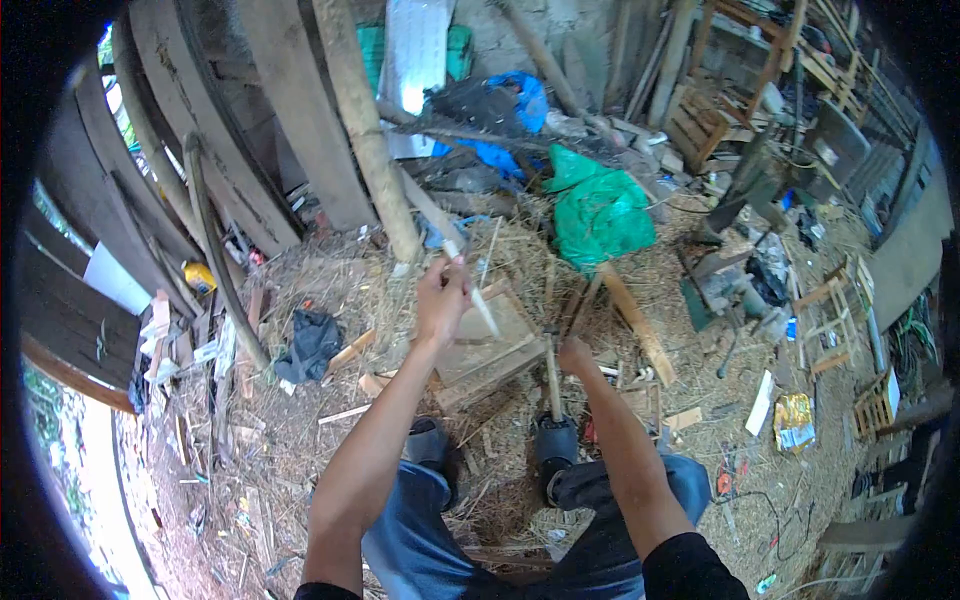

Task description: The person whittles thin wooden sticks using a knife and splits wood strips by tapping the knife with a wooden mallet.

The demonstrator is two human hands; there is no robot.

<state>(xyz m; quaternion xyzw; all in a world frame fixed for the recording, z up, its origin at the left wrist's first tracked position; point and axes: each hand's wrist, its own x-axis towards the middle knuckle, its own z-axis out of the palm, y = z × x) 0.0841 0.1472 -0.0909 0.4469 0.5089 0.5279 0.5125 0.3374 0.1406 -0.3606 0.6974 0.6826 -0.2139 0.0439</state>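
Observation:
A pale, narrow stick (483,308) is gripped in my left hand (443,302), slanting down to the right over a wooden board or frame (490,350) on the ground. To the right of that board, my right hand (574,355) is closed at the upper part of a wooden handle or stick (554,385) that reaches down toward my right shoe. Dark, thin pieces beside the right hand are too small to identify. Both forearms reach forward above my knees.
A wooden post (375,150) stands ahead on the left, near leaning planks (300,110). Beyond the board lies a green sack (600,212). A loose plank (638,325), a black bag (312,345), a gold wrapper (794,422) and a cabled tool (726,480) lie on the straw-covered ground.

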